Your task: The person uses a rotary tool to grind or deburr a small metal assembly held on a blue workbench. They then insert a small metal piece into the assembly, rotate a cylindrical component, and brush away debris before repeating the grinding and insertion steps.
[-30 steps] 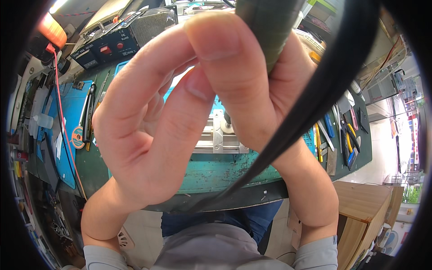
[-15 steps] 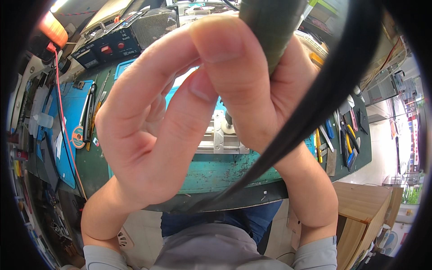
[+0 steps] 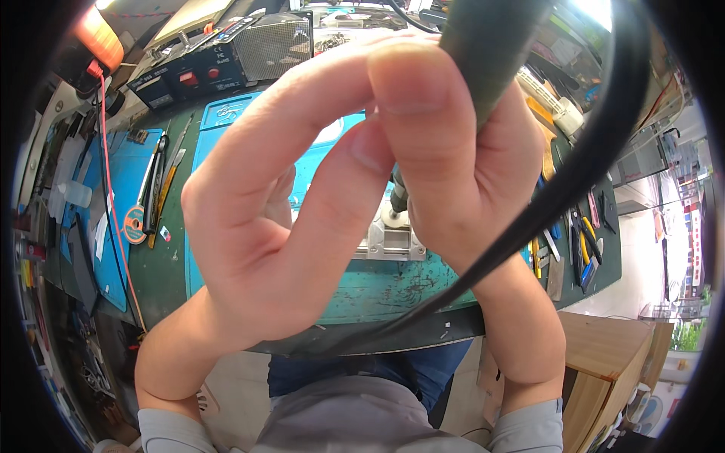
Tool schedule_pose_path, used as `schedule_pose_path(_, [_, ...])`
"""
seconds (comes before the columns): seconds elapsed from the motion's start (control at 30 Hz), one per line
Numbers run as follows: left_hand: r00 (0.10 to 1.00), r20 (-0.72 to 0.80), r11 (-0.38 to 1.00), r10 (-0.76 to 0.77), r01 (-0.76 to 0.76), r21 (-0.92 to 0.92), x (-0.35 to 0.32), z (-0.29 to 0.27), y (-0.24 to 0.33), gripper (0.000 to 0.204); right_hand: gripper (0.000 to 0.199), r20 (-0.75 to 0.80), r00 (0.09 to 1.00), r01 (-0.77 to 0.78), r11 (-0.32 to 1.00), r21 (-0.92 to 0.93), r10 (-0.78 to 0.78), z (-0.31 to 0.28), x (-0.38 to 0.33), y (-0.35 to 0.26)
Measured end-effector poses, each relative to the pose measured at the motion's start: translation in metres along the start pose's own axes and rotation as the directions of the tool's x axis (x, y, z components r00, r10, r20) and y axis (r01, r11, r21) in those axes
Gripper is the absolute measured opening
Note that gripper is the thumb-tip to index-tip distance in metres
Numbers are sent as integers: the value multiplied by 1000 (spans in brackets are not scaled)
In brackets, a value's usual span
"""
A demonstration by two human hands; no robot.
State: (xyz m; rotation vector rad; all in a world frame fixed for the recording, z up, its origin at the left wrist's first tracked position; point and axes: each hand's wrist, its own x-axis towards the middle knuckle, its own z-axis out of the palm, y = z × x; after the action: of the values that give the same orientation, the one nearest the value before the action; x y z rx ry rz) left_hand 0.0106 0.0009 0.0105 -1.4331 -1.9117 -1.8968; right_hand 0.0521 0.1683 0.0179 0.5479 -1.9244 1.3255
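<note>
My right hand (image 3: 453, 151) grips the thick barrel of a dark green corded tool (image 3: 495, 57), its thumb bent over the near side. The tool leans down and left, and its dark narrow end (image 3: 399, 198) shows below the hands, at a whitish disc (image 3: 394, 217). A silver metal clamp fixture (image 3: 396, 248) lies under that disc. My left hand (image 3: 257, 219) curves in from the left, its thumb tip pressed against my right thumb. Its index finger reaches behind that thumb to the tool; those fingertips are hidden. A black cable (image 3: 559, 185) loops down across my right wrist.
Blue mats (image 3: 226, 117) lie on the dark green bench (image 3: 174, 272). Cutters and a solder wick spool (image 3: 134, 225) sit left, pliers (image 3: 585, 241) right. A black control box (image 3: 200, 75) stands at the back. Below right is a wooden cabinet (image 3: 612, 336).
Both hands and the tool have shifted to the right and slightly down in the picture. The background has moved a little to the right too. Their hold looks the same.
</note>
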Motion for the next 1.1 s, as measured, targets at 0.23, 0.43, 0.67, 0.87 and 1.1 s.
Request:
schedule_pose_path(0.23, [979, -138, 973, -152, 123, -195, -18, -5, -8, 52, 28, -4, 1000, -1, 1000, 17, 1, 0, -1, 2])
schedule_pose_path(0.43, [994, -24, 992, 106, -108, -65, -8, -5, -22, 51, 29, -15, 1000, -3, 1000, -7, 3, 1, -2, 1])
schedule_pose_path(0.67, [995, 34, 995, 95, -95, -20, -5, -3, -11, 49, 31, -13, 999, 44, 998, -37, -44, 0, -1, 4])
schedule_pose_path(0.87, [996, 35, 996, 83, -82, -26, -6, -4, -8, 50, 31, -6, 997, 71, 996, -51, -71, -1, 0, 5])
schedule_pose_path(1.1, [998, 39, 997, 57, -55, -58, -7, -5, -8, 50, 31, 7, 1000, 1, 998, -66, 0, -2, -1, 1])
